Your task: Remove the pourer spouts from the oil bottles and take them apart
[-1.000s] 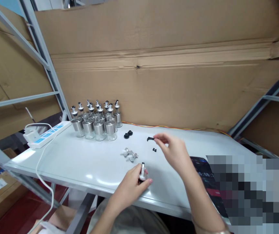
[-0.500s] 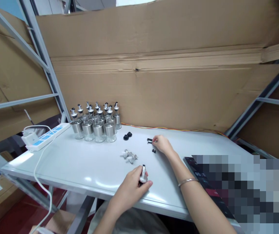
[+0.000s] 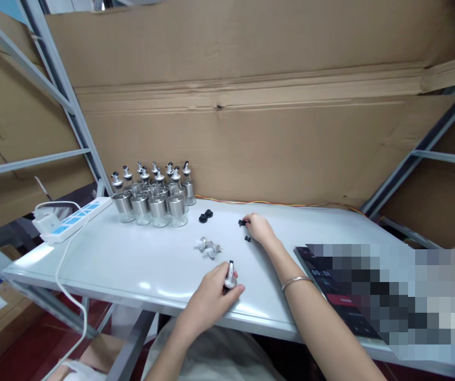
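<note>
My left hand (image 3: 212,292) is wrapped round a metal pourer spout (image 3: 231,277) with a black tip, held upright over the near part of the table. Farther out, my right hand (image 3: 261,228) has its fingertips pinched at a small black plastic piece (image 3: 242,223) on the table. Tiny black caps (image 3: 247,239) lie just below that hand. Between the hands and the bottles are metal pourer tops (image 3: 209,247) with whitish stems, lying on their sides. Two black round stoppers (image 3: 205,216) rest behind them.
Several glass bottles with steel sleeves (image 3: 159,206) stand at the back left, many with spouts on. A white power strip (image 3: 72,221) and cable lie left. At right is a tablet-like timer screen (image 3: 330,286), beside a blurred area. Cardboard (image 3: 251,143) walls the back.
My right fingers have closed in on the black piece, which lay beside a similar one. My left hand keeps the spout. The whole view has shifted slightly.
</note>
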`<act>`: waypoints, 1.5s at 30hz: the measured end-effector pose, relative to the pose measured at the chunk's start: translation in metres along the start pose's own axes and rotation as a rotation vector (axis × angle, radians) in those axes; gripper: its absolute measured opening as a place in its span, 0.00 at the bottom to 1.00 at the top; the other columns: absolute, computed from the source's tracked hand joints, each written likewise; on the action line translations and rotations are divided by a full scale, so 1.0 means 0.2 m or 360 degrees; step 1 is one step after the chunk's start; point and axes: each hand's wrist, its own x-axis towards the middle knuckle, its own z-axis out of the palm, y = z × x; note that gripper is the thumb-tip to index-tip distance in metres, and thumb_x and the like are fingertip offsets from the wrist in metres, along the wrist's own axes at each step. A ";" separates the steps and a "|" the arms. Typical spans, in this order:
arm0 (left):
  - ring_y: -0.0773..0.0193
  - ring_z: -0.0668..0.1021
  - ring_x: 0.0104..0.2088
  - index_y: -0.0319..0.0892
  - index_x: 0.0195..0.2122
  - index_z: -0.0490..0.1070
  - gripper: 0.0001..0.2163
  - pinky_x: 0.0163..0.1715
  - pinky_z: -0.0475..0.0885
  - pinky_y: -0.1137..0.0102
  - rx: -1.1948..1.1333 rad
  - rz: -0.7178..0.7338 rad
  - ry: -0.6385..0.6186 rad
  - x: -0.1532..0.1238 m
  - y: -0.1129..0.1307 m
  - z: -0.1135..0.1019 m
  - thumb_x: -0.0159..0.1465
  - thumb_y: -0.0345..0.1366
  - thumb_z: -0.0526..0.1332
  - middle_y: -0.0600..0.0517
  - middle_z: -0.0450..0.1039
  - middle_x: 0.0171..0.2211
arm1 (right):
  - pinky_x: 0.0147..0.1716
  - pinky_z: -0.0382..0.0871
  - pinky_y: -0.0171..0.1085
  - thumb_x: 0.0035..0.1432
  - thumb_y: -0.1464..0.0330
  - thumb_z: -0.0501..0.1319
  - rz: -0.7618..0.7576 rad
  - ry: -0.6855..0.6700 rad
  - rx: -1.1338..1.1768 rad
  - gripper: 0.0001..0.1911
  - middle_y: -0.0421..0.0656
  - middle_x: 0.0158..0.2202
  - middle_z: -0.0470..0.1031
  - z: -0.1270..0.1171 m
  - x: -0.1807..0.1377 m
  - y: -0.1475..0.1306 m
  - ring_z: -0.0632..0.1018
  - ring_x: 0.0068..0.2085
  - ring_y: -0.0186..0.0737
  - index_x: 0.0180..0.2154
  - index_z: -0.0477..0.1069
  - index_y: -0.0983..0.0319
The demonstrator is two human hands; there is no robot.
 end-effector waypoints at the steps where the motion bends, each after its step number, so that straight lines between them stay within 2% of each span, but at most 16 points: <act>1: 0.67 0.66 0.29 0.42 0.35 0.62 0.08 0.31 0.61 0.73 0.0017 0.0008 -0.0005 0.00 0.01 -0.01 0.61 0.41 0.55 0.55 0.65 0.30 | 0.43 0.63 0.34 0.57 0.78 0.52 -0.0005 0.0000 0.0006 0.18 0.53 0.47 0.74 0.00 0.00 0.00 0.76 0.46 0.45 0.44 0.76 0.65; 5: 0.66 0.68 0.29 0.43 0.36 0.62 0.08 0.32 0.62 0.72 0.0199 0.0171 -0.0032 0.08 0.10 -0.09 0.61 0.41 0.55 0.55 0.66 0.30 | 0.46 0.62 0.33 0.55 0.81 0.52 -0.0015 0.0010 0.0048 0.20 0.53 0.47 0.75 0.01 0.01 0.01 0.75 0.47 0.43 0.45 0.76 0.66; 9: 0.66 0.70 0.30 0.43 0.40 0.59 0.09 0.33 0.62 0.71 0.0385 0.0383 0.0032 0.34 0.19 -0.21 0.59 0.35 0.56 0.54 0.67 0.33 | 0.47 0.62 0.35 0.54 0.82 0.51 -0.0013 0.0051 0.0124 0.22 0.56 0.49 0.73 -0.04 -0.01 0.00 0.75 0.47 0.44 0.47 0.74 0.68; 12: 0.68 0.67 0.26 0.43 0.41 0.55 0.13 0.30 0.61 0.72 0.0337 0.0349 0.0143 0.52 0.14 -0.23 0.56 0.30 0.56 0.57 0.65 0.28 | 0.47 0.62 0.37 0.58 0.78 0.49 -0.0042 0.0135 0.0225 0.19 0.57 0.49 0.72 -0.12 -0.02 -0.04 0.74 0.47 0.44 0.46 0.74 0.69; 14: 0.69 0.66 0.25 0.43 0.39 0.54 0.12 0.29 0.61 0.73 0.0259 0.0340 0.0228 0.58 0.07 -0.22 0.57 0.32 0.57 0.58 0.63 0.27 | 0.45 0.64 0.36 0.61 0.73 0.48 -0.0095 0.0167 0.0318 0.18 0.52 0.45 0.75 -0.18 -0.04 -0.07 0.75 0.44 0.41 0.44 0.74 0.67; 16: 0.69 0.67 0.26 0.43 0.38 0.54 0.12 0.30 0.62 0.73 0.0184 0.0388 0.0230 0.58 0.01 -0.21 0.59 0.38 0.57 0.57 0.64 0.29 | 0.39 0.67 0.34 0.62 0.68 0.48 -0.0185 0.0120 0.0523 0.17 0.47 0.38 0.77 -0.23 -0.07 -0.10 0.75 0.37 0.37 0.42 0.74 0.66; 19: 0.69 0.70 0.29 0.42 0.39 0.55 0.12 0.32 0.64 0.73 0.0156 0.0492 0.0193 0.54 -0.05 -0.21 0.60 0.42 0.56 0.54 0.67 0.33 | 0.32 0.66 0.34 0.59 0.61 0.52 -0.0399 -0.0106 0.1051 0.18 0.44 0.31 0.75 -0.28 -0.12 -0.13 0.73 0.30 0.34 0.39 0.73 0.67; 22: 0.66 0.71 0.32 0.41 0.42 0.57 0.12 0.36 0.65 0.71 0.0314 0.0555 0.0253 0.52 -0.07 -0.22 0.62 0.41 0.54 0.51 0.69 0.36 | 0.31 0.65 0.34 0.55 0.59 0.56 -0.0514 -0.0299 0.1284 0.17 0.43 0.30 0.74 -0.30 -0.17 -0.15 0.72 0.29 0.33 0.35 0.73 0.66; 25: 0.64 0.72 0.34 0.40 0.43 0.58 0.11 0.38 0.65 0.69 0.0434 0.0593 0.0222 0.53 -0.07 -0.21 0.62 0.39 0.53 0.49 0.69 0.38 | 0.32 0.65 0.35 0.51 0.60 0.59 -0.0520 -0.0345 0.1366 0.16 0.43 0.32 0.75 -0.31 -0.18 -0.15 0.72 0.30 0.33 0.36 0.74 0.65; 31: 0.64 0.71 0.33 0.40 0.43 0.60 0.10 0.36 0.64 0.71 0.0501 0.0612 0.0194 0.52 -0.06 -0.20 0.63 0.38 0.52 0.51 0.69 0.36 | 0.35 0.67 0.37 0.47 0.61 0.62 -0.0513 -0.0348 0.1390 0.14 0.41 0.28 0.75 -0.32 -0.18 -0.15 0.72 0.30 0.34 0.32 0.75 0.65; 34: 0.66 0.69 0.29 0.42 0.38 0.61 0.10 0.32 0.62 0.72 0.0547 0.0610 0.0239 0.52 -0.07 -0.20 0.66 0.42 0.48 0.53 0.66 0.31 | 0.37 0.67 0.38 0.47 0.60 0.62 -0.0552 -0.0371 0.1348 0.14 0.42 0.28 0.75 -0.32 -0.18 -0.15 0.73 0.31 0.35 0.30 0.75 0.65; 38: 0.66 0.66 0.28 0.42 0.31 0.60 0.11 0.30 0.59 0.72 0.0586 0.0605 0.0258 0.54 -0.08 -0.21 0.67 0.41 0.46 0.54 0.63 0.27 | 0.38 0.66 0.38 0.49 0.60 0.59 -0.0598 -0.0415 0.1240 0.14 0.41 0.27 0.73 -0.32 -0.19 -0.16 0.73 0.31 0.36 0.30 0.72 0.64; 45: 0.67 0.64 0.26 0.42 0.29 0.58 0.12 0.29 0.58 0.72 0.0512 0.0590 0.0177 0.55 -0.08 -0.21 0.67 0.42 0.46 0.56 0.60 0.25 | 0.30 0.60 0.34 0.55 0.59 0.51 -0.0638 -0.0527 0.0910 0.15 0.39 0.24 0.67 -0.32 -0.21 -0.16 0.67 0.27 0.33 0.33 0.68 0.62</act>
